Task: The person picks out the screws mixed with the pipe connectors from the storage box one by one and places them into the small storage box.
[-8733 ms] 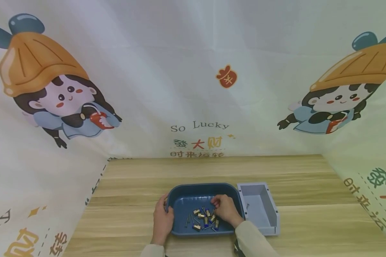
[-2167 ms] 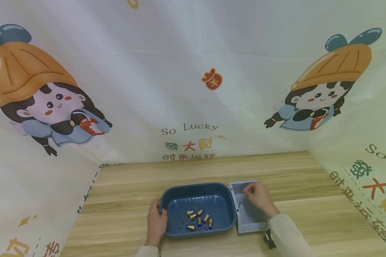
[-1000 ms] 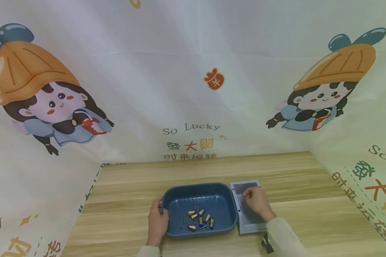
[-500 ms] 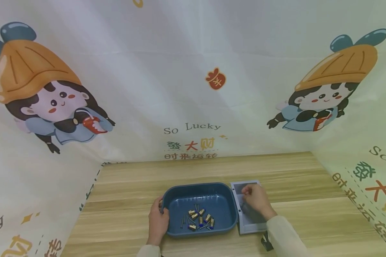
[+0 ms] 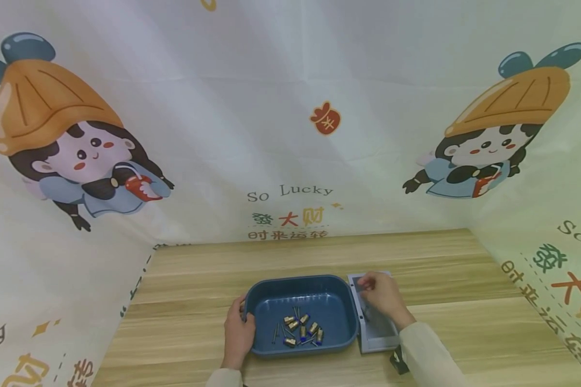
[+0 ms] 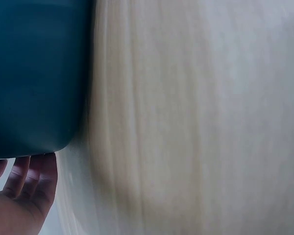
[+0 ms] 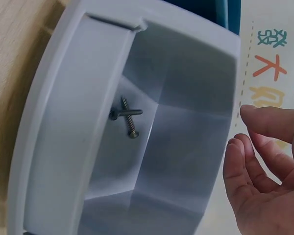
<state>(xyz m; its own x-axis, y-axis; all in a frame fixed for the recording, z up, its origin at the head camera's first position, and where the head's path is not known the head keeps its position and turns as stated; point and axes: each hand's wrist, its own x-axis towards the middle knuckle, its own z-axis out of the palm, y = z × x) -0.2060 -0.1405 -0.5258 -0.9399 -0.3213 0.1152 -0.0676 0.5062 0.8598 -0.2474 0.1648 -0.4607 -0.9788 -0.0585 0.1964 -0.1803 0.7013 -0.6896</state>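
My left hand [image 5: 239, 333] grips the left rim of a dark blue plastic tub [image 5: 266, 312], thumb at the rim and fingers outside. In the left wrist view, the fingers [image 6: 44, 181] bend against the tub's wall [image 6: 36, 78]. Inside the tub lie several brass fittings with blue ends [image 5: 313, 328] and several loose screws [image 5: 275, 334]. My right hand [image 5: 384, 296] hovers over a light grey bin [image 5: 365, 346] on the tub's right. In the right wrist view, two crossed screws [image 7: 132, 128] rest on the bin's floor; nothing shows between the hand's loosely bent fingers [image 7: 237, 166].
A wood-grain table [image 5: 203, 279] lies under both containers, which stand side by side. Printed cloth [image 5: 213, 134] encloses the back and sides. A black device [image 5: 399, 361] sits at my right wrist, beside the bin's near edge.
My right hand has moved from inside the tub to over the bin, where its fingers have loosened. One screw showed in the bin before; two show now. My left hand stays at the tub.
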